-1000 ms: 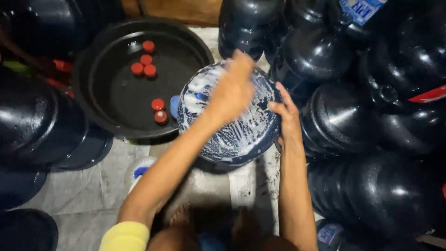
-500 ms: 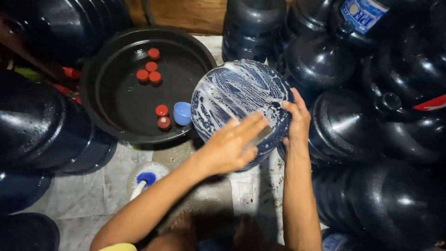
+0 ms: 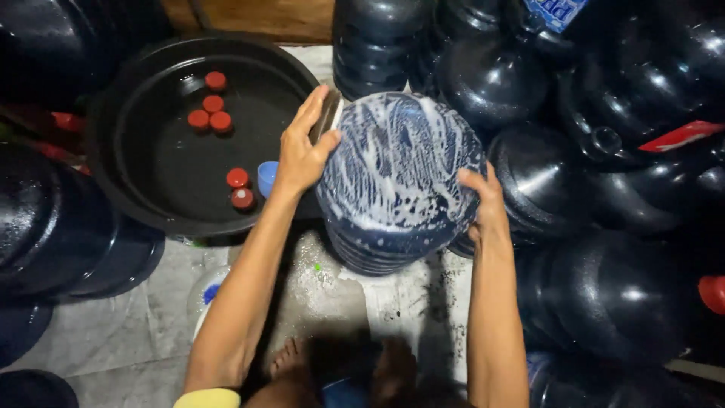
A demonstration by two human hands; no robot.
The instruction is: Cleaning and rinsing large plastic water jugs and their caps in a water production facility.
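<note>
A large dark blue water jug (image 3: 396,177) covered in white soap suds stands on the wet floor, its round end facing up at me. My left hand (image 3: 303,147) presses flat against its left side, fingers stretched along the rim. My right hand (image 3: 483,202) cups its right side near the lower edge. Both hands grip the jug between them. My bare feet (image 3: 291,359) show below it.
A black round basin (image 3: 151,174) at the left holds water, several red caps (image 3: 211,113) and a blue cap (image 3: 266,177). Many dark blue jugs (image 3: 619,295) crowd the right and top, more lie stacked at the left (image 3: 45,227). A wooden board (image 3: 264,15) runs behind.
My left hand has left the jug's soapy end, where it was rubbing, and now holds the jug's left side. The jug has tilted and shifted a little toward me.
</note>
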